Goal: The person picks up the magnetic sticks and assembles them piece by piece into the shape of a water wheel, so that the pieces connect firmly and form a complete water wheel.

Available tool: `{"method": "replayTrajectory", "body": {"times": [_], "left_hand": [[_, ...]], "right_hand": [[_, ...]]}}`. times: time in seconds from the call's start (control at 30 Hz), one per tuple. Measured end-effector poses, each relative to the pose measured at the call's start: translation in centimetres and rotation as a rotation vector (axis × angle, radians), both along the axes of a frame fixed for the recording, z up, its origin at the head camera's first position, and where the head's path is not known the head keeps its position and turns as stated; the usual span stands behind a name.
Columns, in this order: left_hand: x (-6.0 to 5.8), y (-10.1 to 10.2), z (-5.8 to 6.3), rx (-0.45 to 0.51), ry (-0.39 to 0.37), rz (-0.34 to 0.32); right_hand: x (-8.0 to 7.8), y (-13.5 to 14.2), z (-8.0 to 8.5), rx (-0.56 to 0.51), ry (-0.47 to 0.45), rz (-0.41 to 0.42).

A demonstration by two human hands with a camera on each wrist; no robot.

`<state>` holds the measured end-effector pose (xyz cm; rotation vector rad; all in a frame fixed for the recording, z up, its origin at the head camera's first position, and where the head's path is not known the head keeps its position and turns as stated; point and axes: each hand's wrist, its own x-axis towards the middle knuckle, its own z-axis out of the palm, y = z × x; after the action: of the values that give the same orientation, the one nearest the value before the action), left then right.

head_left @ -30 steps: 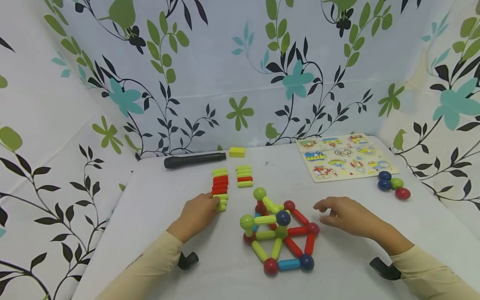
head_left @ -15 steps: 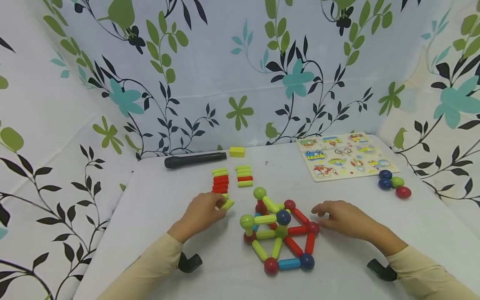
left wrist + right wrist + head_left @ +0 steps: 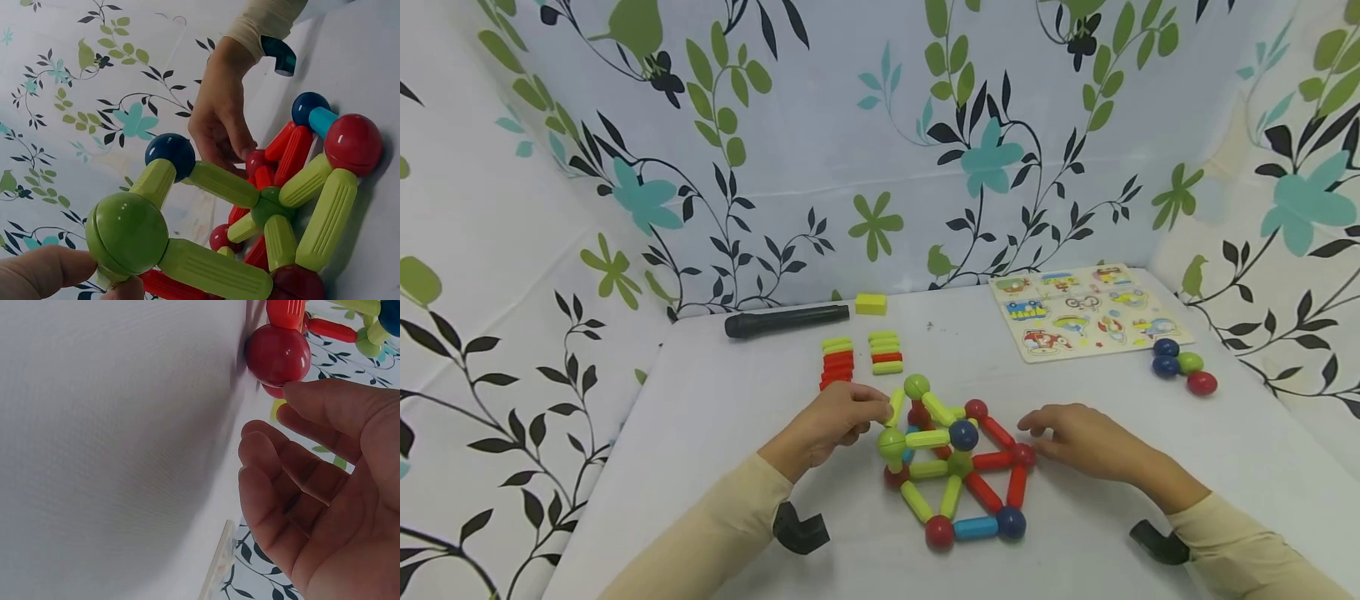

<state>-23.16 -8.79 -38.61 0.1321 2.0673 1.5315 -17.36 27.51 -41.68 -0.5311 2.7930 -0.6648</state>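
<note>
Tabletop (image 3: 880,575): white, under your ball-and-rod frame (image 3: 960,464).
Left hand (image 3: 829,422): pinching grip on a lime rod (image 3: 895,407) (beside a green ball (image 3: 892,444)).
Right hand (image 3: 1078,442): relaxed grip beside a red ball (image 3: 1024,455).

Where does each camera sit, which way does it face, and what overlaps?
Head: worn on the head, facing forward and down at the table and ball-and-rod structure; left hand, right hand and sleeves show.
Left wrist: on that wrist, facing across the structure; left fingers show lower left, the right hand and sleeve beyond.
Right wrist: on that wrist, facing along the table towards a red ball; right palm and fingers show.
Head and left wrist share the structure and right hand.
</note>
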Motion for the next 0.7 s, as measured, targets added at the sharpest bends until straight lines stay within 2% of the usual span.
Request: {"method": "replayTrajectory", "body": {"times": [0.23,0.7], "left_hand": [[0.64,0.32,0.23,0.019,0.004,-0.032],[0.56,0.27,0.5,0.025,-0.001,-0.064]], "right_hand": [[-0.19,-0.12,-0.09,-0.018,0.011,0.027],[-0.31,0.04,-0.66,-0.023,0.01,0.045]]}}
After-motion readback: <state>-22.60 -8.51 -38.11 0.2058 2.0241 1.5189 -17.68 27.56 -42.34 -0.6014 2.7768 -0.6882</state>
